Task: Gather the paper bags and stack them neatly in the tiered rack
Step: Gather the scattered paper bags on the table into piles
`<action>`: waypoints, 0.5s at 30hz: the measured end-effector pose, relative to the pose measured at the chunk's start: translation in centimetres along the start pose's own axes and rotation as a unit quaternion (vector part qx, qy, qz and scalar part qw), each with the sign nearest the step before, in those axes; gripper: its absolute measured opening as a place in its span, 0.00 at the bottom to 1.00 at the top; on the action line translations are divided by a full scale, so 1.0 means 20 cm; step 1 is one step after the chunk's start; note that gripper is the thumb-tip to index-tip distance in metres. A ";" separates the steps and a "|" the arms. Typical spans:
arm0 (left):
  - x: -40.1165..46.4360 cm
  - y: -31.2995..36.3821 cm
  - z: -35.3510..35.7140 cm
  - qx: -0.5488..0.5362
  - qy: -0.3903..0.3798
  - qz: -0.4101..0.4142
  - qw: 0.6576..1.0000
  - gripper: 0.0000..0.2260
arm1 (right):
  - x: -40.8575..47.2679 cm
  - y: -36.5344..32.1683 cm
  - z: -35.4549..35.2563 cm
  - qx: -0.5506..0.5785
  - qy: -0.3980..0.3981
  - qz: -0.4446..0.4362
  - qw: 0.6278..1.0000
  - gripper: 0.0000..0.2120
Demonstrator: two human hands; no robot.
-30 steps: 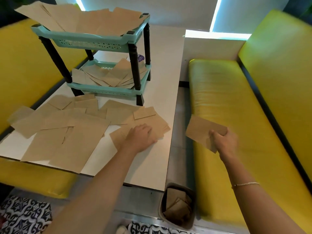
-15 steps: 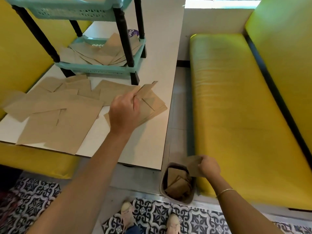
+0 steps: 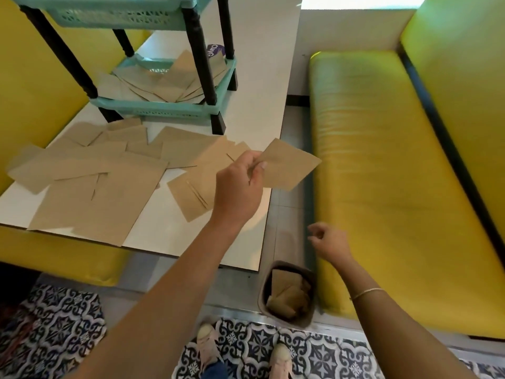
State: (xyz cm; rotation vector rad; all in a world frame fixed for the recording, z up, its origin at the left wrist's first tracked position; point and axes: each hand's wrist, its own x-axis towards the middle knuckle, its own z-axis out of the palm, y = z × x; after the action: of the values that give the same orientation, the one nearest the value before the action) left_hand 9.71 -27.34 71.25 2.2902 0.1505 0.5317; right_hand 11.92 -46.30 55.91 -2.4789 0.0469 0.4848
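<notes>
My left hand (image 3: 240, 190) pinches a small brown paper bag (image 3: 289, 166) and holds it over the table's right edge. My right hand (image 3: 329, 242) hangs lower, above the floor gap, with loosely curled fingers and nothing in it. Several flat brown paper bags (image 3: 101, 184) lie scattered on the white table (image 3: 169, 239). The teal tiered rack (image 3: 164, 108) with black legs stands at the table's far side; its lower tier holds several bags in a loose fan. The upper tier is cut off by the frame's top.
A small dark bin (image 3: 287, 294) with several brown bags inside sits on the floor between the table and the yellow bench (image 3: 382, 160). Another yellow bench (image 3: 32, 77) runs along the left. My shoes stand on patterned tiles below.
My left hand has lifted one bag off the table pile and carried it right. My right hand took its bag down to the bin, let it go and has risen empty.
</notes>
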 end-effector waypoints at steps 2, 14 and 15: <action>0.00 0.02 0.05 -0.014 -0.027 -0.016 0.999 0.10 | -0.01 -0.07 -0.10 0.049 0.035 -0.014 0.998 0.15; -0.02 0.01 0.20 -0.069 -0.157 -0.124 0.977 0.10 | -0.08 -0.07 -0.35 0.515 -0.038 0.021 0.856 0.16; -0.03 0.01 0.21 -0.074 -0.164 -0.130 0.975 0.10 | -0.08 -0.05 -0.34 0.507 -0.041 0.036 0.860 0.14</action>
State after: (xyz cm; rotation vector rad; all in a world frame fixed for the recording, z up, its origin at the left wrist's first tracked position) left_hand 10.88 -30.46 68.59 2.1352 0.2353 0.0270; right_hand 12.89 -49.58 62.11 -1.4162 0.2853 0.4359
